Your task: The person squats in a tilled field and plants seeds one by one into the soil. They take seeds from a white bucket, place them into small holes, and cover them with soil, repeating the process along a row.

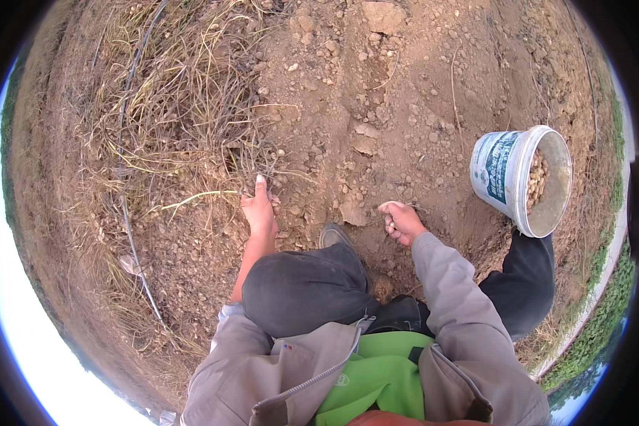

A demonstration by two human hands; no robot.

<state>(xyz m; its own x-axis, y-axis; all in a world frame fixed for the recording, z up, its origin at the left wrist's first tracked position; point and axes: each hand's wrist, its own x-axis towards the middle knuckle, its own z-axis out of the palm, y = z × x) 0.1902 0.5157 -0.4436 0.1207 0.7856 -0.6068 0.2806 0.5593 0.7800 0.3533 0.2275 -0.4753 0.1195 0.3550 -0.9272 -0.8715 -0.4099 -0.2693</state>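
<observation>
Dried peanut plants [202,101] lie heaped on the soil ahead and to the left. At the near edge of that heap, my left hand [259,209] is closed around plant stems, with the thumb pointing away from me. A pale yellow stem [199,197] sticks out to the left beside it. My right hand [401,222] hangs over bare soil past my shoe, its fingers curled around a few pale peanut pods [390,227]. Part of what each hand holds is hidden by the fingers.
A white plastic bucket [498,173] with a printed label leans to the right by my leg, peanut pods [538,178] inside. A black drip hose [130,234] runs along the left. Cloddy soil [351,106] stretches ahead. My shoe [334,235] stands between my hands.
</observation>
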